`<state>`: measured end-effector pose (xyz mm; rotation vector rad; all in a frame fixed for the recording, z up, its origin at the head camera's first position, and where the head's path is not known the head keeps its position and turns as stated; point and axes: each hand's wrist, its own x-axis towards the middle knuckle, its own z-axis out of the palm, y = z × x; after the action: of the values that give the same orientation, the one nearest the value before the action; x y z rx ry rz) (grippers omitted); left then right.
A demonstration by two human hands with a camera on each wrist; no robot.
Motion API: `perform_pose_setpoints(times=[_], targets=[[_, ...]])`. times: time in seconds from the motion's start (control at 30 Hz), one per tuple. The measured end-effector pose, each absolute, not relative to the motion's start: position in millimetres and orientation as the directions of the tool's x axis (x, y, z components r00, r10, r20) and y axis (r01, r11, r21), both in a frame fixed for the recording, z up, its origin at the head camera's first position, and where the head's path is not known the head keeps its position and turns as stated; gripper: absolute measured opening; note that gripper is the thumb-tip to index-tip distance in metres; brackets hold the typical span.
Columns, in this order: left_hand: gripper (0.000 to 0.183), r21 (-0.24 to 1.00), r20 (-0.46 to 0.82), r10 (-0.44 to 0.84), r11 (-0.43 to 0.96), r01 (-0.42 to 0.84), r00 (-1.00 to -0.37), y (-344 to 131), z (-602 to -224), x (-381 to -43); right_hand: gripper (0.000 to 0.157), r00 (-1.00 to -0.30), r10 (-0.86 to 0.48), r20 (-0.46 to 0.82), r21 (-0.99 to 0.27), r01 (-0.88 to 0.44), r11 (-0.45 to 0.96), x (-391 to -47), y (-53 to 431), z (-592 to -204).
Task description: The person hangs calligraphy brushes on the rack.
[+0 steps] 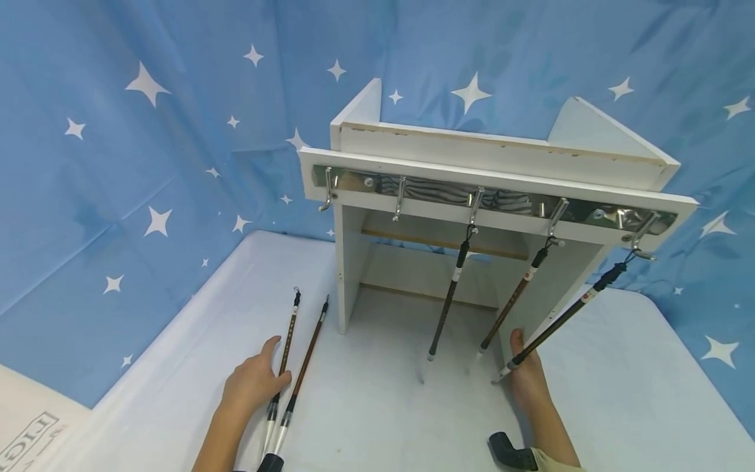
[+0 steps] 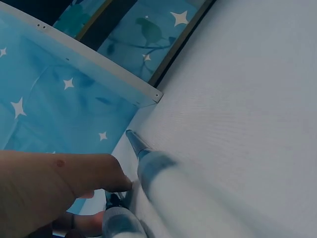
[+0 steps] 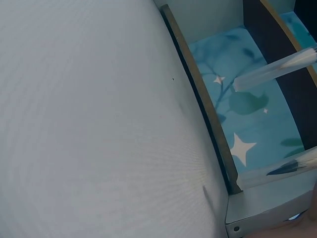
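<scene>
My left hand (image 1: 250, 387) lies over the left of two calligraphy brushes on the white table, thumb across its shaft and index finger extended beside it. This brush (image 1: 287, 341) has a dark brown handle with a loop at the far end. Close beside it lies the other brush (image 1: 309, 351), and clear caps cover both tips. My right hand (image 1: 527, 377) grips the lower front of the white shelf's (image 1: 350, 275) right side panel. Three calligraphy brushes, a middle one (image 1: 449, 298), another (image 1: 516, 298) and a rightmost one (image 1: 569, 311), hang by loops from the hooks.
A metal hook strip (image 1: 436, 190) runs along the shelf's front board; its two left hooks (image 1: 399, 198) carry nothing. Behind stands a blue star-patterned cloth (image 1: 177, 131). A printed pale surface (image 1: 29, 426) shows at the lower left.
</scene>
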<state>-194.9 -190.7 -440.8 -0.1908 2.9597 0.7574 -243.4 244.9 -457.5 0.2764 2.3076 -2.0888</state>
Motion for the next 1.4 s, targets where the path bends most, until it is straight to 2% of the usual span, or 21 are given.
perform_pose_setpoints(times=[0.33,0.83,1.4], targets=[[0.061,0.549,-0.024,-0.066,0.833,-0.068,-0.998,-189.5,-441.2,-194.9,0.074,-0.986,0.12,-0.116,-0.988,0.127,0.089,-242.6,244.0,-459.0],[0.055,0.61,0.147,-0.108,0.793,0.004,-0.983,-185.4,-437.6,-200.5,0.076,-0.984,0.134,-0.119,-0.986,0.132,0.096,-241.7,245.2,-460.4],[0.052,0.724,0.149,-0.084,0.687,0.051,-0.985,-173.8,-437.3,-200.4,0.073,-0.985,0.135,-0.112,-0.981,0.131,0.144,-241.6,245.0,-459.6]])
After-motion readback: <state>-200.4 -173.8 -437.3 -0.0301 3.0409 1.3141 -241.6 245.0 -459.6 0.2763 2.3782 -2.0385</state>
